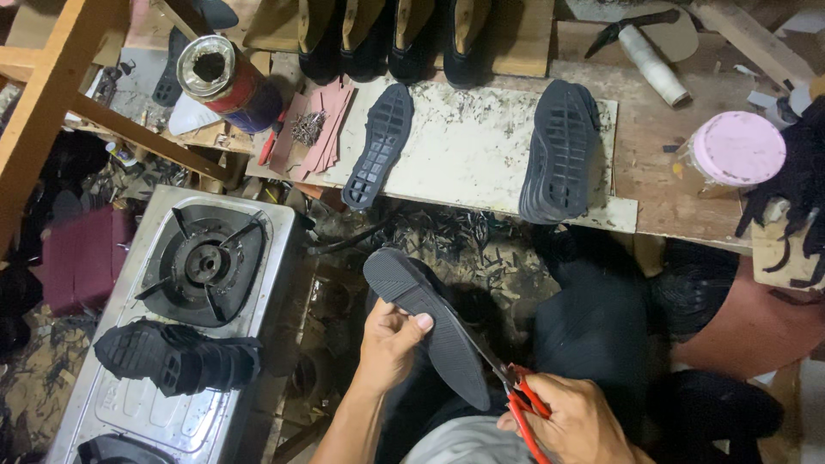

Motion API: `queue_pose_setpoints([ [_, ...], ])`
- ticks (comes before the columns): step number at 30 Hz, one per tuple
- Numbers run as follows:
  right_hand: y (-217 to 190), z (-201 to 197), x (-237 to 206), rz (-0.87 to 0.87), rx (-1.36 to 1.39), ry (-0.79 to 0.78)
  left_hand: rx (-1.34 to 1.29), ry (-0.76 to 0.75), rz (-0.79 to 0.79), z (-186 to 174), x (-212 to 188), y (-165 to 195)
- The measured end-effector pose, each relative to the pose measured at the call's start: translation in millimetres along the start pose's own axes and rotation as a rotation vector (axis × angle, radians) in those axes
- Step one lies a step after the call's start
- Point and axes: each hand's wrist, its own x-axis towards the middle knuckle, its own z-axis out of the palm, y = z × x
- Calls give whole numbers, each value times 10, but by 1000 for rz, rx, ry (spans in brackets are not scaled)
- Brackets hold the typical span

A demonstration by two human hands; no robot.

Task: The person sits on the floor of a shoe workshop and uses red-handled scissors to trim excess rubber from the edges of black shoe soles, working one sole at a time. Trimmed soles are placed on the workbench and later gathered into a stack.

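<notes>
Head view | left hand (pixel 388 339) grips black sole (pixel 430 322) from its left; right hand (pixel 576 421) holds red scissors (pixel 520 404) at its lower edge

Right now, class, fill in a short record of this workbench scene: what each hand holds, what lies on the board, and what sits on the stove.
left hand: grips a black shoe sole near its toe end
right hand: holds red-handled scissors, blades at the sole's edge
board: one single sole and a stack of soles, treads up
stove: another stack of soles lies below the burner
bench, right: jar with pink lid
</notes>
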Motion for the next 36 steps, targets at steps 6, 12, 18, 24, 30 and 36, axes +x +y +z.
queue_pose_setpoints([
  [6,-138,-36,41,170,61,-40,10,-7,-34,3,-26,35],
  [12,-183,5,81,302,33,-47,1,-104,-33,34,-37,-34],
  [18,-19,87,18,89,184,-56,-104,-158,-37,56,1,-35],
  [24,-73,36,34,311,158,-21,-274,6,-96,116,93,64],
  [30,-280,2,152,278,-3,46,-215,-29,-80,265,46,-68],
  [36,-287,-23,201,282,151,7,-269,-109,-236,298,-54,-112],
])
